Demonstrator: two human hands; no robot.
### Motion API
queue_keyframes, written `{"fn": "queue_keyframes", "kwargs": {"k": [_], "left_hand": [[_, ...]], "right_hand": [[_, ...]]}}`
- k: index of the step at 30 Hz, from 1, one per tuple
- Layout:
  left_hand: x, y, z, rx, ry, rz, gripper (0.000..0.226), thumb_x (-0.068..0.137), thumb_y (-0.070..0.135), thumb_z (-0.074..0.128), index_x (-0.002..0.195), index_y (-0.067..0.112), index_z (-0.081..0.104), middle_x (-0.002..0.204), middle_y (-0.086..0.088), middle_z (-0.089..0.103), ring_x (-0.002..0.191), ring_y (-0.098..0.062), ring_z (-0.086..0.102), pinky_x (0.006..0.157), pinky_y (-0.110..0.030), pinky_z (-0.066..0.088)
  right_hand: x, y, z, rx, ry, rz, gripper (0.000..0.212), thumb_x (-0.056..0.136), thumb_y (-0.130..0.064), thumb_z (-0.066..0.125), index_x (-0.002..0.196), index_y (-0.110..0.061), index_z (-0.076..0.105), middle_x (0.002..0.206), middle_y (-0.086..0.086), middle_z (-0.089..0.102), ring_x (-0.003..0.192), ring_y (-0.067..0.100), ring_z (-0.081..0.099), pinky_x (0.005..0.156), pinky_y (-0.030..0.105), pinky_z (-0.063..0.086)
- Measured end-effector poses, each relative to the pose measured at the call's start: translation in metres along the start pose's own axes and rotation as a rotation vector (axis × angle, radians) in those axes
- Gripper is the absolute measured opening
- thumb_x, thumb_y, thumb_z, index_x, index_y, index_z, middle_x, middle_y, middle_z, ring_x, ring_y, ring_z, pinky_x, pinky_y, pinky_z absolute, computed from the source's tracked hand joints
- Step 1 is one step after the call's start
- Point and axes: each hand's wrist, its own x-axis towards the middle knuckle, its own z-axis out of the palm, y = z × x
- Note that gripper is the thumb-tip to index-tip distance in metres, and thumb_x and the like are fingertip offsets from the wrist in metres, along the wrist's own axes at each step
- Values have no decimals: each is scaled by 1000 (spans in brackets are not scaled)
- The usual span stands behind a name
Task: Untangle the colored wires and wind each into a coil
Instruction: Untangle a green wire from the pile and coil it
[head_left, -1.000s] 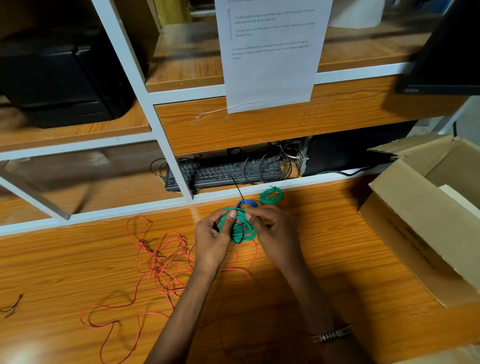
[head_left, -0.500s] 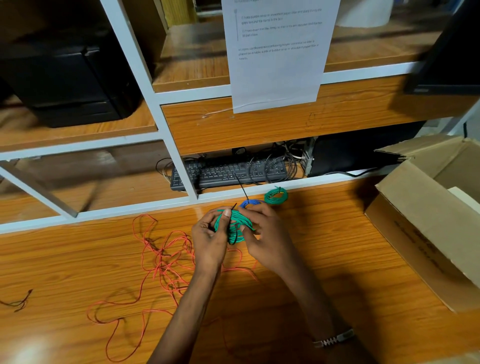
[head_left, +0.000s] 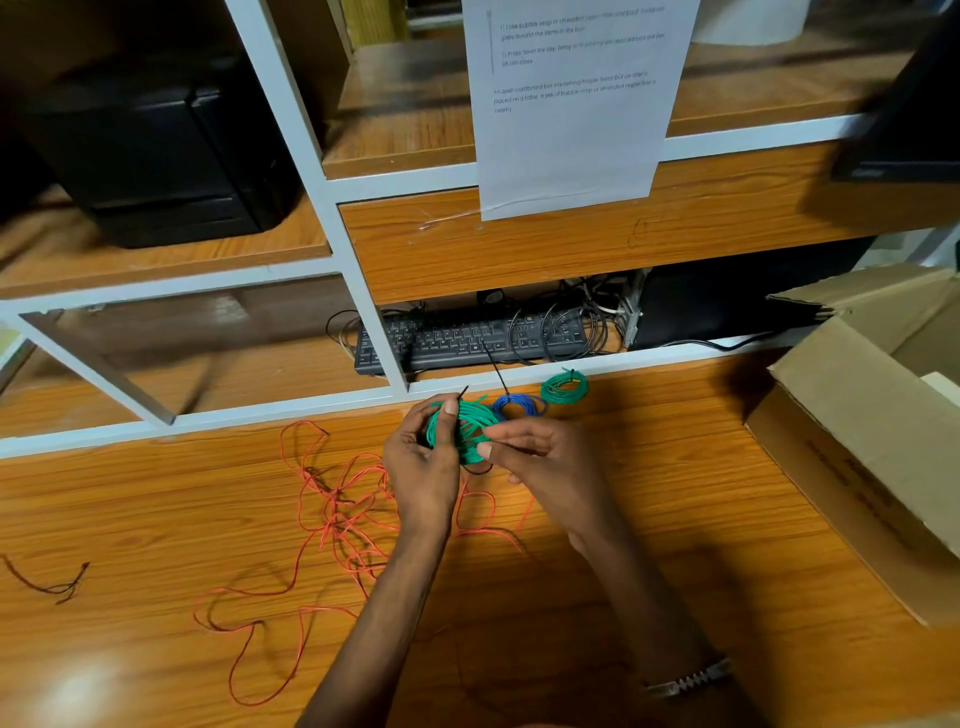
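Note:
My left hand (head_left: 421, 467) grips a green wire coil (head_left: 467, 426) above the wooden table, thumb pressing a thin black tie (head_left: 460, 402) against it. My right hand (head_left: 535, 457) pinches the coil's right side with its fingertips. Just behind lie a small blue coil (head_left: 519, 406) with a black tie sticking up and a second, smaller green coil (head_left: 565, 387). A loose tangle of red wire (head_left: 337, 514) sprawls on the table to the left of and under my hands.
An open cardboard box (head_left: 862, 441) stands at the right. A black keyboard (head_left: 467, 340) with cables sits under the shelf behind the white frame rail (head_left: 260, 410). A short dark wire scrap (head_left: 52, 584) lies far left. A printed sheet (head_left: 571, 104) hangs above.
Both hands have kept hold of the green coil, shifting their fingers around it. The black tie end now sticks up by my left thumb. The view has drifted slightly.

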Motion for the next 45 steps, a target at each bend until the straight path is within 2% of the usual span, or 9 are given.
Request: {"fn": "queue_keyframes", "kwargs": {"k": [8, 14, 18, 21, 25, 32, 36, 43, 45], "left_hand": [[-6, 4, 3, 47, -59, 39, 10, 101, 15, 71, 101, 12, 81, 101, 1, 80, 98, -16, 75, 85, -39, 61], [-17, 8, 3, 162, -162, 232, 12, 101, 9, 71, 105, 13, 81, 103, 8, 81, 99, -10, 76, 85, -21, 56], [-19, 8, 2, 163, -171, 247, 12, 100, 11, 71, 106, 12, 81, 104, 9, 81, 99, -9, 76, 84, -22, 57], [-19, 10, 2, 157, -188, 246, 14, 101, 16, 70, 109, 14, 81, 106, 8, 81, 100, -11, 76, 84, -30, 61], [-18, 12, 1, 182, -181, 252, 13, 101, 10, 71, 109, 14, 81, 104, 8, 81, 98, -11, 77, 82, -27, 60], [-17, 15, 2, 186, -170, 252, 12, 100, 11, 71, 107, 12, 81, 103, 7, 81, 96, -9, 77, 79, -20, 58], [-18, 13, 1, 186, -170, 241, 13, 100, 16, 71, 108, 14, 81, 104, 7, 81, 98, -11, 77, 83, -27, 60], [-23, 18, -6, 268, -220, 335, 27, 100, 9, 72, 108, 32, 80, 107, 17, 79, 101, -7, 76, 83, -24, 58], [-22, 19, -8, 288, -233, 348, 27, 100, 8, 72, 108, 33, 80, 107, 17, 79, 101, -6, 75, 82, -24, 59]], "right_hand": [[-3, -13, -2, 298, 79, 88, 16, 92, -1, 73, 102, -9, 64, 96, 11, 77, 83, 24, 78, 68, 34, 63], [1, -20, -7, 590, 125, 101, 25, 93, 9, 65, 101, -10, 52, 95, 11, 69, 80, 21, 75, 74, 28, 62], [3, -21, -7, 698, 125, 162, 28, 93, 7, 66, 93, -16, 52, 97, 13, 69, 81, 21, 74, 71, 24, 60], [3, -20, -7, 639, 134, 203, 27, 91, -1, 72, 92, -19, 51, 99, 10, 72, 85, 21, 75, 71, 27, 60], [3, -17, -5, 590, 110, 222, 30, 91, -5, 75, 90, -21, 49, 99, 9, 73, 88, 20, 74, 71, 29, 58], [5, -20, -3, 597, 113, 242, 31, 91, -5, 74, 88, -21, 48, 94, 7, 73, 82, 16, 72, 68, 27, 58], [5, -22, -3, 547, 123, 270, 31, 91, -4, 74, 89, -20, 48, 88, 5, 72, 73, 12, 71, 58, 23, 55], [2, -24, 0, 174, 164, 197, 19, 92, -10, 75, 105, -9, 62, 90, -1, 74, 70, 6, 69, 56, 21, 56], [4, -24, -2, 16, 108, 109, 14, 95, -11, 72, 109, -14, 69, 89, -2, 76, 73, 8, 72, 58, 23, 59]]}}
